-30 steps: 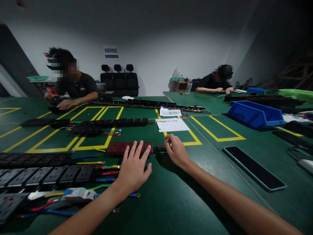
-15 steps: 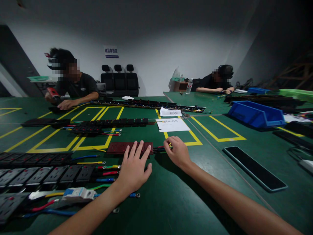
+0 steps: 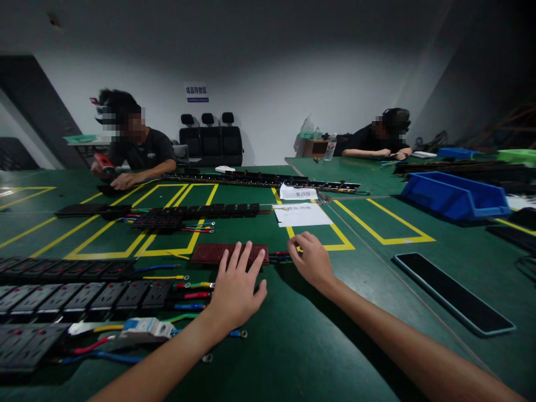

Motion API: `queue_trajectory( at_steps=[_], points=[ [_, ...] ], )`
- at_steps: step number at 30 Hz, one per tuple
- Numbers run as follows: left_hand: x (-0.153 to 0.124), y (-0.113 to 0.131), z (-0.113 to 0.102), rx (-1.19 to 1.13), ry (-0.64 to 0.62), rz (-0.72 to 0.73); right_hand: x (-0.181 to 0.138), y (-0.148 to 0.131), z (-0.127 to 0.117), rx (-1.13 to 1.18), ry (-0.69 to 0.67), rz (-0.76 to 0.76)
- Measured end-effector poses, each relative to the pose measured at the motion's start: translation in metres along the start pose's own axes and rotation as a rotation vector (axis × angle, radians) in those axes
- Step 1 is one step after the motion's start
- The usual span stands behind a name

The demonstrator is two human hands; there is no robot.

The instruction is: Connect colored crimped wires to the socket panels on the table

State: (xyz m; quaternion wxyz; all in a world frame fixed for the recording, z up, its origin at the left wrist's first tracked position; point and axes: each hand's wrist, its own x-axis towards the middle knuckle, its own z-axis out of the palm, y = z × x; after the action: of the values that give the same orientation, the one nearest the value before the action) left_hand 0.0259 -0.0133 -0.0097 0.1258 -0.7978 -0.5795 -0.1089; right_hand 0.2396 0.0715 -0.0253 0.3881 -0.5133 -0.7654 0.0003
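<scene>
A dark red socket strip (image 3: 213,253) lies flat on the green table, with red, green and dark wires (image 3: 280,256) coming out of its right end. My left hand (image 3: 237,288) rests with fingers spread, fingertips on the strip's near right edge. My right hand (image 3: 312,261) is curled over the wire ends just right of the strip, pinching them with thumb and fingers.
Rows of black socket strips (image 3: 84,296) with coloured wires and a white-blue breaker (image 3: 144,328) lie at the left. Two paper sheets (image 3: 302,214) sit ahead, a black tray (image 3: 454,294) and blue bin (image 3: 454,195) at the right. Two people work at the far side.
The view has shifted slightly. My right hand has curled tighter over the wire ends beside the red strip. My left hand stays on the strip.
</scene>
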Motion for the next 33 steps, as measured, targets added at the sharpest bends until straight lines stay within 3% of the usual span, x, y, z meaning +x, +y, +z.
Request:
queue_trajectory(
  at_steps=[6,14,20,33],
  points=[
    [-0.0010,-0.0017,0.0035,-0.010,0.027,0.005,-0.0001,0.0023,0.0009,0.057,-0.066,0.001],
    [-0.0010,-0.0035,0.0073,-0.014,0.052,0.013,0.0018,0.0020,-0.0001,0.256,0.052,0.008],
    [-0.0005,-0.0031,0.0051,-0.018,0.048,0.017,0.0024,0.0031,0.0031,0.279,0.027,0.022],
    [0.0009,-0.0010,0.0002,-0.017,0.017,0.011,0.0021,0.0021,0.0015,0.089,-0.091,-0.042]
  ],
)
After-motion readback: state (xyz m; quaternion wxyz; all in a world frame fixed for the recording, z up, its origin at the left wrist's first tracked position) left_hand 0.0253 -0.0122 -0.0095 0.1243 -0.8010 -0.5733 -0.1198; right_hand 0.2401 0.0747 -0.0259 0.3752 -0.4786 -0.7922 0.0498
